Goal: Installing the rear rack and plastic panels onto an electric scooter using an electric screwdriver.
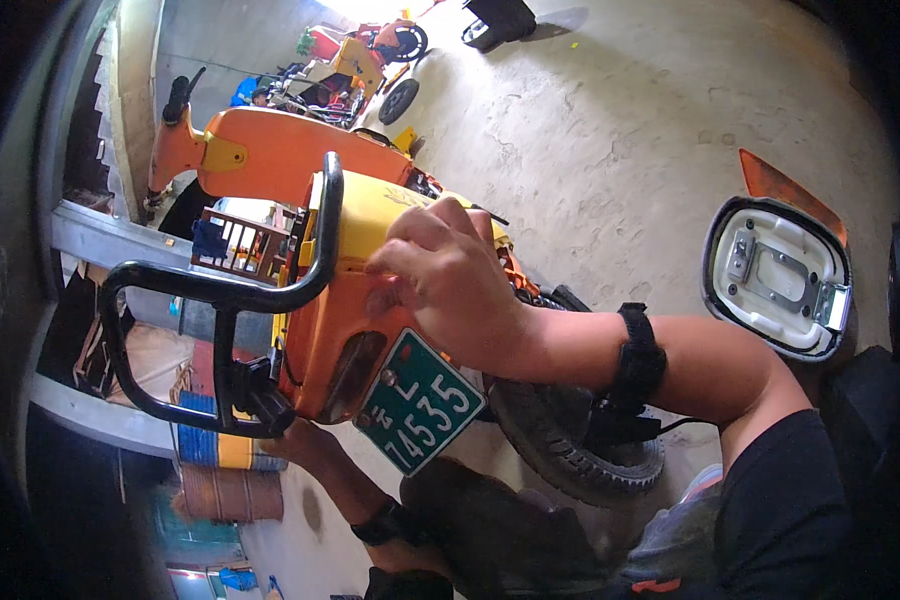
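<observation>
An orange and yellow electric scooter fills the left and middle, its tail towards me. My right hand reaches over the orange tail cover, its fingers curled closed at the seam with the yellow panel. Whatever sits between those fingertips is too small to make out. Low at the tail, my left hand is beneath the black tubular rear rack, its fingers hidden behind the rack and cover. A green licence plate hangs under the tail, beside the rear tyre.
On the floor at right lies an upturned seat with a white underside and metal brackets, an orange panel behind it. More vehicle parts and a loose wheel stand at the back. Metal drums are at lower left.
</observation>
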Available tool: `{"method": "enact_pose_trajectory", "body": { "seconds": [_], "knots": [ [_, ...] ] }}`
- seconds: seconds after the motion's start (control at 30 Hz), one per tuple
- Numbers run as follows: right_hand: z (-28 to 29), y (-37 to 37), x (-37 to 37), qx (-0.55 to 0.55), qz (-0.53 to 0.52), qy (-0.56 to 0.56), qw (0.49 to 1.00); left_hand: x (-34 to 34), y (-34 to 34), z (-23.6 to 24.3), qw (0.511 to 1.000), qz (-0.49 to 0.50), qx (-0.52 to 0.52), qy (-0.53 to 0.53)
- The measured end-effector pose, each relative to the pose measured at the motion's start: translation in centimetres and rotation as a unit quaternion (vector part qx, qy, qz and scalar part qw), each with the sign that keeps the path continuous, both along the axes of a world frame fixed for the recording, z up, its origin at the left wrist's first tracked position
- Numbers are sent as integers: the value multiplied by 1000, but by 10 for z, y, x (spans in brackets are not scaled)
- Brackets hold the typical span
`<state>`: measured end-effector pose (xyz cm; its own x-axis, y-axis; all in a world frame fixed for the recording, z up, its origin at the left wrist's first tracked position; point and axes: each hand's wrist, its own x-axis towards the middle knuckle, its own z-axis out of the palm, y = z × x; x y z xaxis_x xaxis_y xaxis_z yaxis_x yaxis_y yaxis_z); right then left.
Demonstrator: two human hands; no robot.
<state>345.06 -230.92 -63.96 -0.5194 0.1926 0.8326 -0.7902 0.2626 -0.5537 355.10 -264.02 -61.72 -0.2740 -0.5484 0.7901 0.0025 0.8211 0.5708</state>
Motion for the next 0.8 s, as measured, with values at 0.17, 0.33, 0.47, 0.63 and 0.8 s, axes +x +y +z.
{"method": "enact_pose_trajectory", "body": {
  "seconds": [0.17,0.33,0.47,0.63,0.8],
  "knots": [
    [-1,-6,-12,11,95,-152,984,7,-25,0,987,29,-100,-126],
    [-7,-8,-17,31,118,-64,990,2,-15,-1,984,41,-124,-123],
    [-14,-13,-17,4,85,-14,996,-7,-3,0,987,25,-136,-83],
    [-17,-22,-25,-22,102,-46,993,-9,-1,1,985,40,-155,-69],
    [-22,-27,-39,5,66,-13,998,-6,10,7,973,67,-202,-94]
  ]
}}
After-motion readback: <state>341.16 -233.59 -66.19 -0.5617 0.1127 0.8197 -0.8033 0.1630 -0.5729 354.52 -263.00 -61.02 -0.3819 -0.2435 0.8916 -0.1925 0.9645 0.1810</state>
